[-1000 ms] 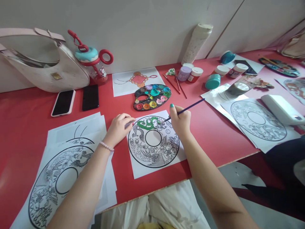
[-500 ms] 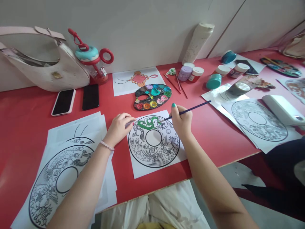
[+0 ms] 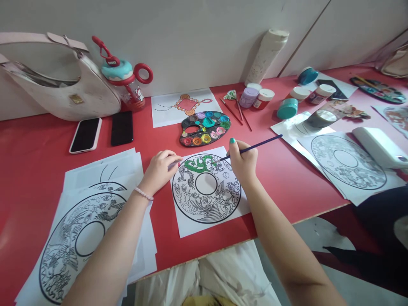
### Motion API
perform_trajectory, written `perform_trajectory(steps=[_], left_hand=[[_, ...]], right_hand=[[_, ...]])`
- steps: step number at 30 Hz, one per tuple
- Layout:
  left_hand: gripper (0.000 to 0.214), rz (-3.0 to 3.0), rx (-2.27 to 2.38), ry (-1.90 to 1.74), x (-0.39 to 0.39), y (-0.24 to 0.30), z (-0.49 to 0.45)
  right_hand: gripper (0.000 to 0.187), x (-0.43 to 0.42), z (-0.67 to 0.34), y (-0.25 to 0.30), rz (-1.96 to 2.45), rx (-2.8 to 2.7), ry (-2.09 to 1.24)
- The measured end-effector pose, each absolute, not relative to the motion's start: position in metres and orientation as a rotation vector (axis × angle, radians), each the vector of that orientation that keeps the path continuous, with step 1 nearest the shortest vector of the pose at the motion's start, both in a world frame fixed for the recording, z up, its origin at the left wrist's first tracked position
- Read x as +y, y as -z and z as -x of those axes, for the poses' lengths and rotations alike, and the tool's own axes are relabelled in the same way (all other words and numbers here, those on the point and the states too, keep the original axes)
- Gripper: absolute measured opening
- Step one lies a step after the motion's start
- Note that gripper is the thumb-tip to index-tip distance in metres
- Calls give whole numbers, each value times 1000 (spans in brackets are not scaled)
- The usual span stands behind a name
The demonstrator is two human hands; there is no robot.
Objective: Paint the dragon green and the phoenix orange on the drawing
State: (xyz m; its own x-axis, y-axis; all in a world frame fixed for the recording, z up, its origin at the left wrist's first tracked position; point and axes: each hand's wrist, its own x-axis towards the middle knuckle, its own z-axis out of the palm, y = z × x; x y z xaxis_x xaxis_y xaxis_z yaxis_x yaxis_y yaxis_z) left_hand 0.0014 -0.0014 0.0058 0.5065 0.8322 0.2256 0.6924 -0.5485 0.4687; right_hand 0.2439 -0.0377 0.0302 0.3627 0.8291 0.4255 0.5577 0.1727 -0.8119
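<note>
A: What's the right hand (image 3: 244,163) doing?
B: It's closed around a paintbrush (image 3: 261,143), whose tip is at the green part of the drawing. I can't tell if it touches.
A: And the paper (image 3: 188,227)?
B: Flat on the red tabletop (image 3: 280,178), between both hands, just below the paint palette (image 3: 210,130).
A: The left hand (image 3: 161,170)?
B: Fingers bent, at the paper's upper left corner. I can't tell whether they grip anything. A bracelet (image 3: 143,194) circles that wrist.
</note>
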Motion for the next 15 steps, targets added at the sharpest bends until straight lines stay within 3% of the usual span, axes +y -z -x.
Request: perform_trajectory(steps=[15], left_hand=[[22,-2445,1277,-615,-1,-6,-1]], right_hand=[[48,-37,-246,-31,1538,-1313,-278]])
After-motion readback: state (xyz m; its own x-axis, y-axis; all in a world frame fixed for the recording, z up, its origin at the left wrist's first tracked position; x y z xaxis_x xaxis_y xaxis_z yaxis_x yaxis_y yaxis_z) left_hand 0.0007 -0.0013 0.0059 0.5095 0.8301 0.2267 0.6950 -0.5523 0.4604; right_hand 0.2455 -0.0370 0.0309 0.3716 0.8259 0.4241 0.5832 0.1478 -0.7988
